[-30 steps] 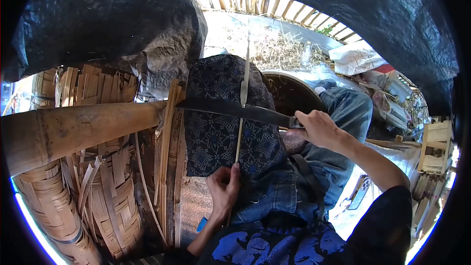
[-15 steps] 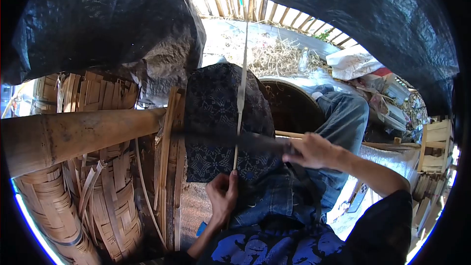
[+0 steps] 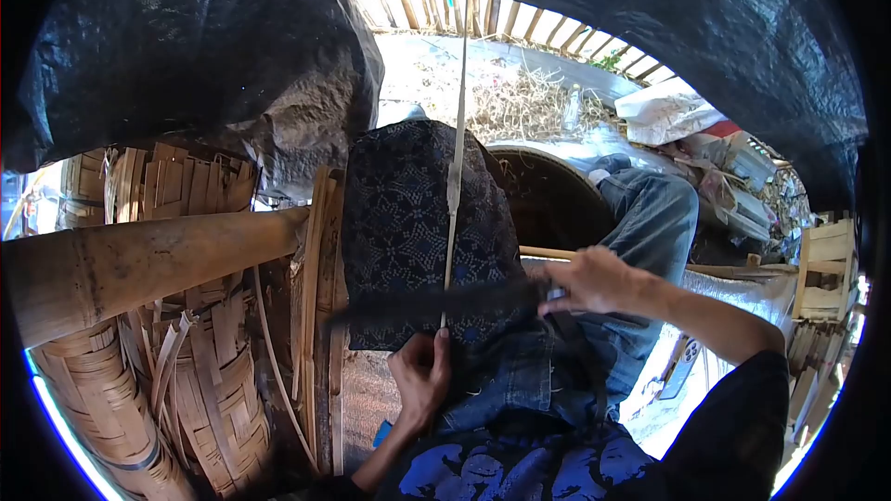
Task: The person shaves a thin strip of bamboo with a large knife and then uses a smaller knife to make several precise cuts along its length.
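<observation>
My left hand (image 3: 419, 373) pinches the lower end of a long, thin bamboo strip (image 3: 454, 190) between thumb and finger. The strip runs up and away over a dark patterned cloth (image 3: 390, 213) on my lap. In my right hand (image 3: 589, 280) is the handle of a long dark-bladed knife (image 3: 436, 304), smeared by motion. Its blade lies crosswise over the strip in this view, a little above my left thumb, pointing left. The strip widens briefly near its middle.
A thick bamboo pole (image 3: 158, 258) juts in from the left above woven bamboo baskets (image 3: 218, 390). Upright bamboo slats (image 3: 320, 315) stand left of the cloth. Beyond my lap are a dark round tub (image 3: 548, 190), a shavings pile (image 3: 520, 102) and a bottle (image 3: 573, 111). Black sheeting (image 3: 204, 46) hangs overhead.
The knife has moved down along the strip toward my left hand, its blade tilting with the tip lower. My left hand still pinches the strip's end in nearly the same place.
</observation>
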`<state>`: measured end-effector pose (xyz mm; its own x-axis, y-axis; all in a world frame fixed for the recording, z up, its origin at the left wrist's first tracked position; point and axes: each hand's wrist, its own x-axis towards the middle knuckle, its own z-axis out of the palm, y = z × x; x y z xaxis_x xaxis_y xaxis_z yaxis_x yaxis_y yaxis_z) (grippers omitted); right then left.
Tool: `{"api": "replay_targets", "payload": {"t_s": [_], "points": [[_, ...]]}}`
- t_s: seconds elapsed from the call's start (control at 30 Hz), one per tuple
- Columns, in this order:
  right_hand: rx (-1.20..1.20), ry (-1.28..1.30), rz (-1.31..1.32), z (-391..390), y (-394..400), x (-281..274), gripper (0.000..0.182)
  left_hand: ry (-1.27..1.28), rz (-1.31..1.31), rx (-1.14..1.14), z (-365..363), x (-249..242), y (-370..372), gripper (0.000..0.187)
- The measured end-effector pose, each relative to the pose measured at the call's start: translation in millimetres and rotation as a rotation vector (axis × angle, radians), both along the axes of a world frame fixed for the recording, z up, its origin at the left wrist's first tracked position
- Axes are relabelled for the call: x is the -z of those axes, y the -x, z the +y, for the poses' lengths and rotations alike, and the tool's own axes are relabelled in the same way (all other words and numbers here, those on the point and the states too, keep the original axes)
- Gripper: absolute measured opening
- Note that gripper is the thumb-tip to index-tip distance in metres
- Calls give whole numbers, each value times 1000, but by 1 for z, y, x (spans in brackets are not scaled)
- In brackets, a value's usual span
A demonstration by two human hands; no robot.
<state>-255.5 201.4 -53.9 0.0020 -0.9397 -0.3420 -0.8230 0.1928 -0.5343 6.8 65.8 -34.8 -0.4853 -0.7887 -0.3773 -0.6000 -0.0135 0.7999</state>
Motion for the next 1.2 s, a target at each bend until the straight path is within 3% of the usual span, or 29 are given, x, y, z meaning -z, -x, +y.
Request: {"api": "replay_targets", "payload": {"t_s": [0.03,0.07,0.23,0.33,0.37,0.43,0.47,0.6,0.7,0.73,0.87,1.0,1.07,1.2], "points": [[79,-170,-21,-10,11,-1,59,-19,-23,0,-1,-3,3,39],[319,-260,-144,-23,26,-2,58,-37,-39,1,-1,-6,5,39],[199,-156,-106,-19,11,-13,54,4,-104,72,-3,-3,3,38],[-74,217,-23,-2,0,-3,56,-4,-81,53,-3,-1,2,38],[-71,215,-30,-1,2,1,56,-16,-67,60,-1,-1,-1,38],[74,-158,-8,-14,17,0,58,-14,-73,53,0,-2,1,37],[313,-309,-82,-29,34,-2,56,-7,-64,41,1,-3,2,37],[231,-70,-3,-28,31,-4,49,-32,-53,52,-3,-6,8,36],[220,-109,-135,-14,19,-9,50,24,-86,62,-6,-7,10,37],[110,-41,-71,-10,17,-9,50,11,-67,48,-5,-2,6,38],[48,-18,-82,-10,13,-16,49,12,-94,55,-8,-9,7,39],[177,-83,-80,-15,14,-14,48,-76,-111,34,-16,-15,4,43],[319,-46,-120,-17,15,-13,45,-125,-168,161,-22,-28,5,50],[365,-46,-117,-21,13,-11,43,-204,-167,180,-28,-27,2,54]]}}
